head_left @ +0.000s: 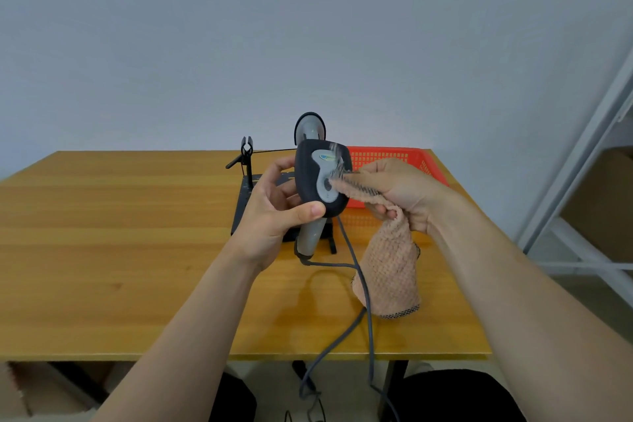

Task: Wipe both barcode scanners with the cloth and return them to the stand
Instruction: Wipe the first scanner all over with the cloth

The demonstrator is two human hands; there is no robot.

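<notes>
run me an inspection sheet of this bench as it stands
surface: wooden table, nothing spilled
job's things: scanner held up, cloth on its head; second scanner upright behind; stand with left clip empty
clutter: orange basket, back right
hands: left hand grips the scanner; right hand grips the cloth
cables: grey cables trail off the front edge
surroundings: plain wall, white shelving at right
</notes>
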